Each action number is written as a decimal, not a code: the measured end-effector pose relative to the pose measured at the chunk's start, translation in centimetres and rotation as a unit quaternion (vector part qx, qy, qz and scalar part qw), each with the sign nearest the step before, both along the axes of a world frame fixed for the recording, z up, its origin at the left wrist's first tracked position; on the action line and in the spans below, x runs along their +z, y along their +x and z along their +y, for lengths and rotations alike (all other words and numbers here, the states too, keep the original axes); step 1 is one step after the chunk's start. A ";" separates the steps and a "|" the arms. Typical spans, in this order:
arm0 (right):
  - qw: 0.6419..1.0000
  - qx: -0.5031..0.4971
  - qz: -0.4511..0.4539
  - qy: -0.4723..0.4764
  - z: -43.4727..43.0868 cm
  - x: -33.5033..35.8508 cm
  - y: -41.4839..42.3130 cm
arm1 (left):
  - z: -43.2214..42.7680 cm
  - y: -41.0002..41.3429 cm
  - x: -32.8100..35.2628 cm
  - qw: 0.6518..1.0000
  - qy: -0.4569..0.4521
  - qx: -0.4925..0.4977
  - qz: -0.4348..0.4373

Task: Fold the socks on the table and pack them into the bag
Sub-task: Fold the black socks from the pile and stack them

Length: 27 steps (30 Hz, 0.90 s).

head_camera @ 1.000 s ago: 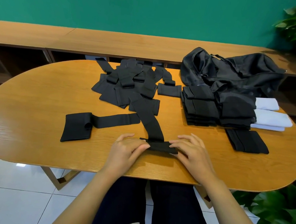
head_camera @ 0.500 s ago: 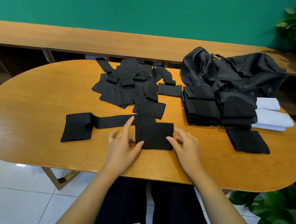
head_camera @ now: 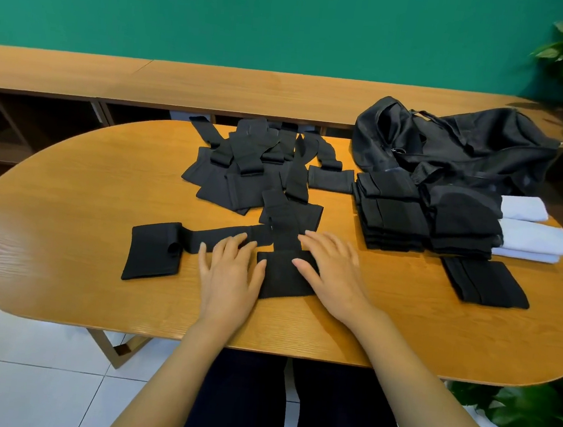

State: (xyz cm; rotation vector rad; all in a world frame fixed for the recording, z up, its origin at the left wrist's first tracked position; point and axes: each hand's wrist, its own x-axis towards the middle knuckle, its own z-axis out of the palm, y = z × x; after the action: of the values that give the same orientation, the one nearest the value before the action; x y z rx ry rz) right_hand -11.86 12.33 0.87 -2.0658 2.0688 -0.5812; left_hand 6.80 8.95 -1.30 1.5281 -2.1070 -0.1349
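Clock directions run from the middle of the table (head_camera: 69,296). Bare wood lies open at 4, 5, 7, 8 and 10 o'clock. At 12 sits a heap of loose socks (head_camera: 242,175). The folded stacks (head_camera: 393,220) and bag (head_camera: 468,148) fill 1 to 2. One folded sock (head_camera: 486,284) lies at 3, and a long sock (head_camera: 152,251) at 9.

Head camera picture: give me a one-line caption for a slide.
Left hand and right hand rest flat on black socks on the table; folded stacks and bag at right.
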 end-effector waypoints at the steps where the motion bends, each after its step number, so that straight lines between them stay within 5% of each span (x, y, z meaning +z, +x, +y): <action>1: 0.999 0.019 0.014 0.021 -0.4 0.1 0.3 | -0.5 0.0 0.3 0.999 0.023 -0.001 -0.027; 8: 0.991 0.065 0.081 0.079 -1.4 -0.1 0.2 | -3.8 0.7 1.5 0.980 0.081 0.028 -0.178; 21: 0.996 0.007 0.085 -0.006 1.9 -1.6 -3.7 | -6.2 -2.2 4.2 0.941 0.086 0.125 -0.301; 27: 0.997 -0.010 0.066 -0.037 2.2 -2.0 -3.6 | -5.3 -4.2 2.9 0.976 0.040 -0.091 -0.195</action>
State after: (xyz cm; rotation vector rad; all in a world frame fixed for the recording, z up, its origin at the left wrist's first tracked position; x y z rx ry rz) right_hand -15.51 14.56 -1.11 -2.1840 2.1728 -0.5464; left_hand 2.63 3.67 1.61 1.5000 -2.5784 0.0181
